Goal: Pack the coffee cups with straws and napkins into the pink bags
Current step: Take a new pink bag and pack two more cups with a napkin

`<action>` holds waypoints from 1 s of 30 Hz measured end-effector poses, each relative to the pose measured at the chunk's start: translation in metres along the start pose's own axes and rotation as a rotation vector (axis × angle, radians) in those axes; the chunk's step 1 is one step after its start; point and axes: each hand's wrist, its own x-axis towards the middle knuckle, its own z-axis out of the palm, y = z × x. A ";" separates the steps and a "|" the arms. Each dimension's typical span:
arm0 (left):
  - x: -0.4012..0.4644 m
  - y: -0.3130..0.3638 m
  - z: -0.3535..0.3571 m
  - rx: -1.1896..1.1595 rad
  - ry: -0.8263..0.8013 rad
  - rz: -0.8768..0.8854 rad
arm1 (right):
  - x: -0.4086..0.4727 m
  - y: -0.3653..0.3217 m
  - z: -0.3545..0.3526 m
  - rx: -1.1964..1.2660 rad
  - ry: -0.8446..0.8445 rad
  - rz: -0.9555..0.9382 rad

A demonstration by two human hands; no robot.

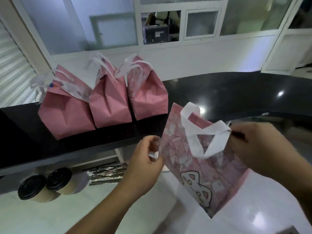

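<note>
Two lidded cups at left on the white table, beside one bundle of straws. Three pink bags in a row on the black ledge. Fourth bag upright at right, left hand with fingers pinching its edge, right hand with fingers pinching one white handle.

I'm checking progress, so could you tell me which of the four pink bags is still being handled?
The cartoon-print bag nearest the camera, gripped by both hands; the three others stand untouched on the black counter.
</note>
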 end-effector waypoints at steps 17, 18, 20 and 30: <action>0.150 0.072 0.091 -0.017 -0.244 -0.074 | 0.230 0.013 -0.042 0.057 0.329 0.038; 0.158 0.072 0.092 0.011 -0.233 -0.075 | 0.243 0.008 -0.038 0.072 0.329 0.039; 0.174 0.070 0.092 0.060 -0.189 -0.077 | 0.268 -0.001 -0.029 0.107 0.325 0.032; 0.217 0.060 0.077 0.110 0.011 -0.182 | 0.341 -0.041 0.013 0.244 0.289 -0.017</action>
